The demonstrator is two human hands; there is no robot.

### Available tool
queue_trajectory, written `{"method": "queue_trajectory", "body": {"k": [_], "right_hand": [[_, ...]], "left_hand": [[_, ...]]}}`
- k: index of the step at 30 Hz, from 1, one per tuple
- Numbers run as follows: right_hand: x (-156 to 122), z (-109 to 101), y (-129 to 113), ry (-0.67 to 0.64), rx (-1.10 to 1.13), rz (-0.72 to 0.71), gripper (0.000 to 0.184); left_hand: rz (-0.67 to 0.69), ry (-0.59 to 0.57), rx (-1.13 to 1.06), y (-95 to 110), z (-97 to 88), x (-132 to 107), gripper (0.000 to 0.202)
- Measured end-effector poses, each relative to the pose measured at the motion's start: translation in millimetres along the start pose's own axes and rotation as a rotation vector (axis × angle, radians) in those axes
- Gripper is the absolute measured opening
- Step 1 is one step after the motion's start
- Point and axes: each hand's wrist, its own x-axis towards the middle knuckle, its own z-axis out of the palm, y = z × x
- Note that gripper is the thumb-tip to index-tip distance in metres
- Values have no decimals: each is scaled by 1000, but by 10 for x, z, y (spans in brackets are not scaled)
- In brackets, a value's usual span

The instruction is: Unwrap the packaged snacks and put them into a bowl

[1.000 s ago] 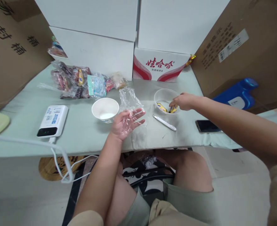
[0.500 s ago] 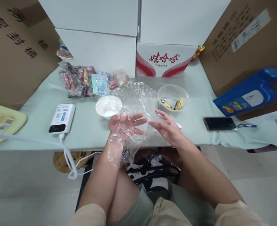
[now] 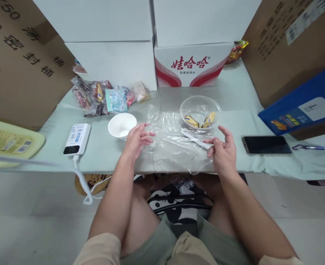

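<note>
A clear plastic bag (image 3: 169, 149) lies spread and crinkled on the cloth-covered table between my hands. My left hand (image 3: 137, 139) is empty, its fingers apart, beside the bag's left edge and close to a white paper bowl (image 3: 121, 125) with something white inside. At the bag's right side, my right hand (image 3: 220, 149) has its thumb and some fingers closed around the near end of a slim white utensil (image 3: 196, 140); one finger stands up free. The utensil's exact kind is unclear. Behind it, a clear plastic bowl (image 3: 201, 99) holds two yellow-wrapped snacks (image 3: 208, 119).
Packaged snacks (image 3: 96, 96) are heaped at the back left. A white power bank (image 3: 77, 139) with a cable lies at the left, a phone (image 3: 266, 144) and pen (image 3: 309, 147) at the right. A blue bottle (image 3: 303, 103) and white boxes (image 3: 190, 68) border the table.
The plastic bag has come off my left hand and forearm and lies flat on the table. My hands have moved apart, the right one now at the white utensil.
</note>
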Motion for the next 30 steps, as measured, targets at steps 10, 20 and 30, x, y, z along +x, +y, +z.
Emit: {"method": "queue_trajectory", "body": {"k": [10,20,30], "right_hand": [[-16,-131,16,-38,47,-126,27],[32,-111,65,-94,-387,-338,21],[-140,-181,-125,-190,-332,-610,12]], "left_hand": [[262,-23,163,-23,-95,-229,39],[419,-104,574,-14,-318,-289,28],[549,-179,617,108,-481,-383,16]]}}
